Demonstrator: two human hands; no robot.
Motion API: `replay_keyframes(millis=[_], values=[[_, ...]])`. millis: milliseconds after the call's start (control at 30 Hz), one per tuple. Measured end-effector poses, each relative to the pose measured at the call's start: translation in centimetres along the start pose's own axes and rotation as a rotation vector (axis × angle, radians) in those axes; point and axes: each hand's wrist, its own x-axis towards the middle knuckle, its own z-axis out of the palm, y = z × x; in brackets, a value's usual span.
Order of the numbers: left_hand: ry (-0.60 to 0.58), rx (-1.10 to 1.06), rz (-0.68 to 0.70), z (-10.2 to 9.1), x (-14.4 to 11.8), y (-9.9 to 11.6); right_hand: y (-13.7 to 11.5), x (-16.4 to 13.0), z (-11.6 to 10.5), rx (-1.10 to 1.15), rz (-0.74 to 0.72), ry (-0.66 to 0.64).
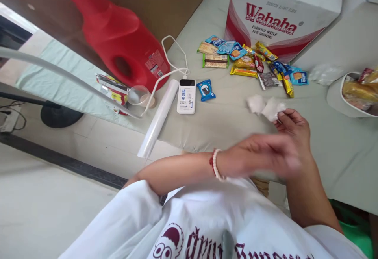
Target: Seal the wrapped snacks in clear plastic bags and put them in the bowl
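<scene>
Between its thumb and fingertips, my right hand pinches the edge of a crumpled white tissue-like piece. A second white wad sits against that piece on its left, over the table; whether the two are joined I cannot tell. My left hand, with a beaded bracelet at the wrist, reaches across my body to near the right wrist. Motion smears its fingers, and nothing shows in it. Beyond the hands lies a pile of packaged snacks, and a single blue packet rests apart from it.
A white power bank with a cable lies beside a clear plastic roll. Behind them stand a red jug and a Wahaha carton. At right is a white bin holding packets. The table's front edge runs close to me.
</scene>
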Motion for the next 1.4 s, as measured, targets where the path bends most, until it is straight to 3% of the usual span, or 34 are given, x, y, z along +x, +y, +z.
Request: replay_keyframes(millis=[100,167,200,267,367,500,600,700,867,933,1000,1100,1167,1267,1400], values=[[0.305,0.183,-0.035,-5.0,1.7,-3.1,-0.2,-1.0,-0.3,0.036,0.045,0.009],[0.519,0.355,-0.039,-7.1,2.9,-4.9,-0.7,-1.2,-0.5,0.067,0.052,0.003],[0.541,0.369,-0.016,-7.6,3.5,-5.6,-1.1,-1.2,-0.6,0.071,0.041,-0.006],[0.483,0.345,0.016,-7.5,4.2,-6.4,-1.6,-1.5,-0.5,0.023,-0.015,-0.037],[0.362,0.304,0.027,-5.8,4.7,-6.7,-1.7,-2.8,0.4,-0.157,-0.088,-0.139],[0.321,0.17,-0.015,-4.6,4.5,-7.5,-0.8,-4.7,1.5,-0.265,-0.061,-0.233],[0.388,0.061,-0.075,-5.8,3.4,-8.4,-0.1,-5.4,1.2,-0.194,-0.008,-0.18],[0.501,0.086,-0.09,-7.5,1.9,-8.9,0.5,-5.9,0.4,-0.104,0.055,-0.167],[0.575,0.255,0.016,-8.3,-0.1,-8.1,0.7,-7.4,-0.6,-0.077,0.063,-0.195],[0.503,0.506,0.142,-7.7,-0.2,-7.5,0.5,-8.2,-0.5,-0.097,0.05,-0.257],[0.337,0.758,0.229,-6.9,0.0,-7.1,0.3,-8.7,-0.2,-0.115,0.054,-0.332],[0.13,0.902,0.143,-6.4,0.5,-7.4,-0.1,-8.7,0.4,-0.1,0.066,-0.312],[0.174,0.831,0.033,-6.6,0.5,-8.0,-0.4,-8.3,0.6,-0.068,0.066,-0.188],[0.401,0.596,-0.081,-7.4,-0.3,-8.6,-0.5,-7.7,0.3,0.011,0.114,-0.044],[0.546,0.444,-0.087,-7.4,-1.2,-8.2,-0.4,-7.8,0.0,0.048,0.175,-0.071]])
